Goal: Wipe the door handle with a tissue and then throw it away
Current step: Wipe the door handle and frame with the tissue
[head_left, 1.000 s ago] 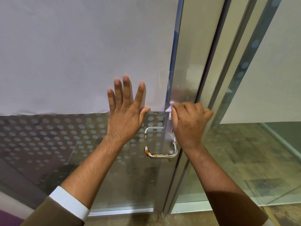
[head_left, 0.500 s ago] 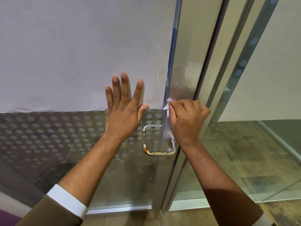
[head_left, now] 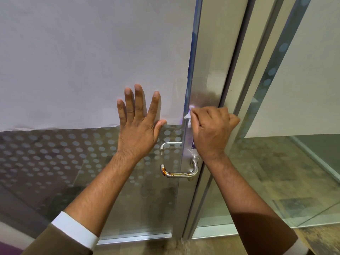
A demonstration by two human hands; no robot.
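A silver lever door handle (head_left: 179,173) with brownish smears along its bar sits on the metal stile of a glass door (head_left: 200,85). My right hand (head_left: 211,131) is closed around a white tissue (head_left: 189,115), only a corner of which shows, and presses it on the stile above the handle. My left hand (head_left: 139,124) lies flat with spread fingers on the door panel, left of the handle, partly over a white paper sheet (head_left: 88,59) covering the upper glass.
The lower glass (head_left: 55,155) carries a pattern of frosted dots. To the right stands the metal door frame (head_left: 244,85) and a fixed glass panel (head_left: 287,162) with a tiled floor behind it. A strip of floor (head_left: 184,247) runs along the bottom.
My right hand with the tissue has slid slightly upward on the stile, away from the handle. My left hand stays flat on the door.
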